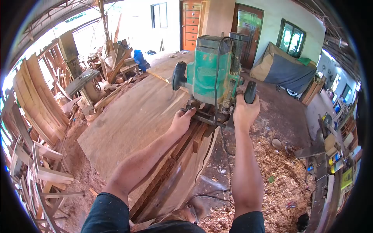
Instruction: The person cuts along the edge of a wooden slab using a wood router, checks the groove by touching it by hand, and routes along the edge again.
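Note:
A green plunge router (pixel 208 73) with black side handles stands upright in front of me, its base on narrow wooden pieces (pixel 186 141). My left hand (pixel 182 121) is closed at the left of the router's base, its thumb by the metal guide parts; some fingertips are hidden. Wrapped around the right black handle is my right hand (pixel 246 113). The left black handle (pixel 179 77) has no hand on it. A dark power cord hangs down the router's front. The cutting bit is hidden from view.
Under the work lies a wide wooden board (pixel 128 116). Wood shavings (pixel 279 182) cover the floor at right, where a cord trails. Scrap timber (pixel 112 73) is piled at left. A covered vehicle (pixel 285 72) stands at the back right, with a cluttered shelf (pixel 338 155) nearer.

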`<state>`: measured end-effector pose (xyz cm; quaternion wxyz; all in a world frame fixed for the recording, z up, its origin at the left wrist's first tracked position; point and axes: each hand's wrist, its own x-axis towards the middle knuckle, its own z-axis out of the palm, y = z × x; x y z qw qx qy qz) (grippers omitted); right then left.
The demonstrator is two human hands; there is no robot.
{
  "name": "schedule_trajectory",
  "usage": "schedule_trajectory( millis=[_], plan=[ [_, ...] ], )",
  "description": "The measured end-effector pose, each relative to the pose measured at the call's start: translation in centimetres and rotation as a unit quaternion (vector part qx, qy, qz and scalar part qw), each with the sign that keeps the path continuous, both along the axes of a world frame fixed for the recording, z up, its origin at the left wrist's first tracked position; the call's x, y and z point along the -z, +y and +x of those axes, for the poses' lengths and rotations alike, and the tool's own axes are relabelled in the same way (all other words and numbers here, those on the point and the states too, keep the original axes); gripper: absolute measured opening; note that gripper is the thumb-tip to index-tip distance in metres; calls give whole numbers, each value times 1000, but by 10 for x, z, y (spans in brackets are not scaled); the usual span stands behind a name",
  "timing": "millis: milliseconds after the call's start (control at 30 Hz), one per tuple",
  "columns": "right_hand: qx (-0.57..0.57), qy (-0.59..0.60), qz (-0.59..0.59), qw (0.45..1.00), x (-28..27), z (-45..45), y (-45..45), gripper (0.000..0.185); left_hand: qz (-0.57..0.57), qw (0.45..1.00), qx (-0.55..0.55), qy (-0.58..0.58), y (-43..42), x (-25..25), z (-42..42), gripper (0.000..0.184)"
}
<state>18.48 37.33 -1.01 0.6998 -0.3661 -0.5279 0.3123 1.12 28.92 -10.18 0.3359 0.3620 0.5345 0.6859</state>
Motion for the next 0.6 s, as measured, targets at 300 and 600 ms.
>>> schedule_trajectory(
  millis=[300, 600],
  plan=[
    [40, -29, -14, 999, 5, -6, 33, 28, -34, 999, -5, 30, 27, 0, -9, 33],
    [39, -31, -22, 999, 6, -7, 67, 29, -32, 999, -4, 16, 58, -2, -8, 31]
  ],
)
